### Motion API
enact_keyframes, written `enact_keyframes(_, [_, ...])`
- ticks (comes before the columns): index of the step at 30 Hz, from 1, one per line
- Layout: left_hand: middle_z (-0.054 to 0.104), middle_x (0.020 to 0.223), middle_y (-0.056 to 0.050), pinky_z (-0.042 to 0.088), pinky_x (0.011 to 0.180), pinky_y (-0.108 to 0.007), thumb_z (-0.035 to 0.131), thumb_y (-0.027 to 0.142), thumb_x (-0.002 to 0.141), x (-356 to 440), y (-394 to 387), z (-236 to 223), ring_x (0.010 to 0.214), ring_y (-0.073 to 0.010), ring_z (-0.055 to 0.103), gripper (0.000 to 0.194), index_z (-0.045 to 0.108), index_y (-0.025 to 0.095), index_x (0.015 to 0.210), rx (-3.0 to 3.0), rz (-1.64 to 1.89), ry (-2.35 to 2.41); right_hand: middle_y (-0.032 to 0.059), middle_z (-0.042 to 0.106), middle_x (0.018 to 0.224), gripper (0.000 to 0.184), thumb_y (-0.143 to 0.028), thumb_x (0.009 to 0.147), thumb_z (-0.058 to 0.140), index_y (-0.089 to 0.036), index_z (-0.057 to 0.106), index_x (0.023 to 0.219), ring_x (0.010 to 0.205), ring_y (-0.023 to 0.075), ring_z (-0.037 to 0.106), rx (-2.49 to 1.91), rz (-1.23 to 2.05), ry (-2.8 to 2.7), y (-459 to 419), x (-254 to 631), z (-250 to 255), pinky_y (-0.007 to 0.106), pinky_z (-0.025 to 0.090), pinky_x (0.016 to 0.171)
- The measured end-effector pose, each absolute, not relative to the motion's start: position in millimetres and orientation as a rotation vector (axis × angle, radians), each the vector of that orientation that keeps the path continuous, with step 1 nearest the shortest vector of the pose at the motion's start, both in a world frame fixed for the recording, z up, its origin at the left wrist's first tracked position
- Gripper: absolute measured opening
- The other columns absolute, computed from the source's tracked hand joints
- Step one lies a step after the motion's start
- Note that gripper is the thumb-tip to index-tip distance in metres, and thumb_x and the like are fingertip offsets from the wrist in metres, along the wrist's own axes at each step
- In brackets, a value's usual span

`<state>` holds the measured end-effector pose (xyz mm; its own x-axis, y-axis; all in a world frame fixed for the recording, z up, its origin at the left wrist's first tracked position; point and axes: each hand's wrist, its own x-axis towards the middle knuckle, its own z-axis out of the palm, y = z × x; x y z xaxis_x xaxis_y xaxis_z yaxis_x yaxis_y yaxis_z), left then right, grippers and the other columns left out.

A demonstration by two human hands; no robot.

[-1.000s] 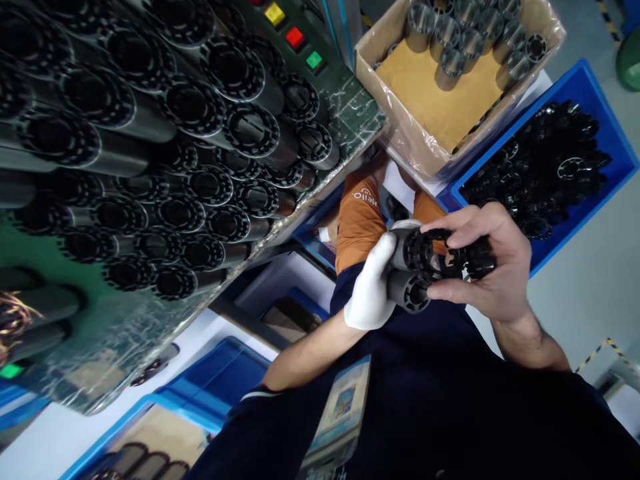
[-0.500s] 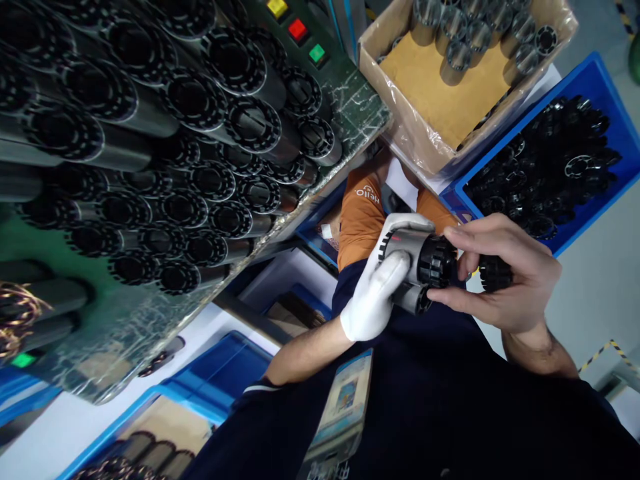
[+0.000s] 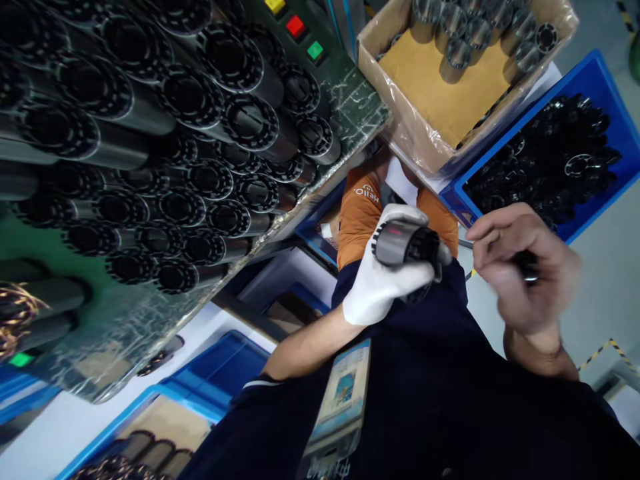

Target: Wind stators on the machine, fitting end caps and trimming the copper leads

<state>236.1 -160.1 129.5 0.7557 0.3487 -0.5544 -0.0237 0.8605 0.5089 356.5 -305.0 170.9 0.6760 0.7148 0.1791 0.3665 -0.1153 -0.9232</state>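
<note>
"Hello." lettering (image 3: 367, 193) on orange shorts (image 3: 353, 233); badge (image 3: 342, 393) print illegible.

The glove (image 3: 367, 297) on the left hand (image 3: 400, 277) was plain white, and the held cylinder (image 3: 393, 243) was metallic grey with a small red mark and a black toothed end. The small piece (image 3: 527, 267) in the right hand (image 3: 537, 277) looked black, though blurred. The shorts (image 3: 356, 223) were orange with white lettering, the shirt (image 3: 450, 400) dark navy. A bright blue bin (image 3: 603, 77) bore black parts (image 3: 555, 157); the carton (image 3: 425, 147) was light brown, its inner sheet (image 3: 425, 87) yellowish tan. On the green tabletop (image 3: 95, 333), the buttons were yellow (image 3: 275, 5), red (image 3: 295, 26) and green (image 3: 315, 50), and the wires (image 3: 17, 310) coppery. Floor tape (image 3: 595, 353) showed black and yellow stripes.
</note>
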Motion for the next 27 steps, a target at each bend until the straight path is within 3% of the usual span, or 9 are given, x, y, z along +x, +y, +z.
enact_keyframes(2, [0.072, 0.086, -0.001, 0.066, 0.086, -0.042, 0.098, 0.042, 0.072, 243, -161, 131, 0.092, -0.0299, 0.081, 0.048, 0.069, 0.029, 0.108, 0.452, 0.198, 0.631, 0.0069, 0.074, 0.102, 0.039, -0.064, 0.111, 0.063, -0.031, 0.066, 0.092, 0.071, 0.0254, 0.068, -1.642, 0.433, -0.719, -307, 358, 173, 0.045, 0.057, 0.058])
enact_keyframes(5, [0.069, 0.080, 0.001, 0.066, 0.091, -0.042, 0.087, 0.041, 0.087, 251, -159, 133, 0.097, -0.0299, 0.083, 0.029, 0.069, 0.030, 0.108, 0.437, 0.300, 0.660, 0.0060, 0.070, 0.096, 0.037, -0.066, 0.114, 0.051, -0.033, 0.060, 0.101, 0.081, 0.0297, 0.070, -1.710, 0.462, -0.683, -308, 353, 172, 0.050, 0.064, 0.074])
enact_keyframes(8, [0.079, 0.095, -0.004, 0.065, 0.102, -0.043, 0.073, 0.052, 0.104, 258, -158, 138, 0.121, -0.0333, 0.081, 0.025, 0.076, 0.029, 0.113, 0.491, 0.387, 0.760, 0.0075, 0.076, 0.117, 0.022, -0.058, 0.112, 0.060, -0.037, 0.064, 0.108, 0.109, 0.0360, 0.075, -1.813, 0.369, -0.797, -307, 344, 166, 0.061, 0.067, 0.096])
enact_keyframes(11, [0.082, 0.100, -0.007, 0.064, 0.107, -0.043, 0.052, 0.057, 0.115, 263, -158, 145, 0.125, -0.0325, 0.079, 0.043, 0.081, 0.026, 0.107, 0.538, 0.462, 0.844, 0.0070, 0.076, 0.139, 0.014, -0.049, 0.103, 0.080, -0.040, 0.073, 0.111, 0.120, 0.0379, 0.078, -1.750, 0.247, -0.898, -305, 336, 155, 0.065, 0.069, 0.100])
enact_keyframes(16, [0.082, 0.116, -0.006, 0.062, 0.112, -0.040, 0.073, 0.058, 0.109, 261, -161, 152, 0.118, -0.0274, 0.077, 0.034, 0.087, 0.027, 0.107, 0.656, 0.656, 0.798, 0.0026, 0.082, 0.132, 0.033, -0.038, 0.094, 0.095, -0.044, 0.083, 0.125, 0.114, 0.0355, 0.082, -1.655, 0.157, -0.956, -296, 330, 141, 0.064, 0.070, 0.102])
enact_keyframes(19, [0.084, 0.118, -0.004, 0.061, 0.115, -0.038, 0.073, 0.052, 0.110, 259, -161, 153, 0.118, -0.0252, 0.077, 0.031, 0.090, 0.026, 0.109, 0.702, 0.707, 0.710, 0.0041, 0.082, 0.129, 0.057, -0.037, 0.094, 0.096, -0.045, 0.078, 0.147, 0.108, 0.0337, 0.082, -1.629, 0.129, -0.965, -294, 331, 139, 0.062, 0.071, 0.100])
enact_keyframes(21, [0.085, 0.117, -0.002, 0.061, 0.117, -0.038, 0.071, 0.049, 0.111, 258, -159, 154, 0.119, -0.0247, 0.077, 0.028, 0.090, 0.028, 0.108, 0.778, 0.716, 0.686, 0.0052, 0.082, 0.129, 0.060, -0.038, 0.094, 0.097, -0.046, 0.078, 0.150, 0.106, 0.0341, 0.081, -1.633, 0.131, -0.976, -295, 331, 141, 0.061, 0.072, 0.094])
enact_keyframes(25, [0.083, 0.125, -0.001, 0.058, 0.122, -0.042, 0.071, 0.067, 0.104, 250, -151, 148, 0.133, -0.0312, 0.075, 0.032, 0.087, 0.040, 0.110, 0.938, 0.612, 0.737, 0.0066, 0.080, 0.131, 0.060, -0.034, 0.093, 0.095, -0.049, 0.078, 0.148, 0.103, 0.0347, 0.078, -1.647, 0.179, -0.989, -297, 329, 147, 0.058, 0.071, 0.079])
enact_keyframes(27, [0.081, 0.135, -0.002, 0.053, 0.130, -0.044, 0.076, 0.070, 0.099, 243, -149, 141, 0.145, -0.0341, 0.069, 0.038, 0.086, 0.037, 0.115, 0.884, 0.573, 0.785, 0.0064, 0.077, 0.131, 0.062, -0.031, 0.093, 0.094, -0.050, 0.078, 0.149, 0.101, 0.0330, 0.076, -1.667, 0.190, -0.992, -297, 327, 147, 0.057, 0.071, 0.078])
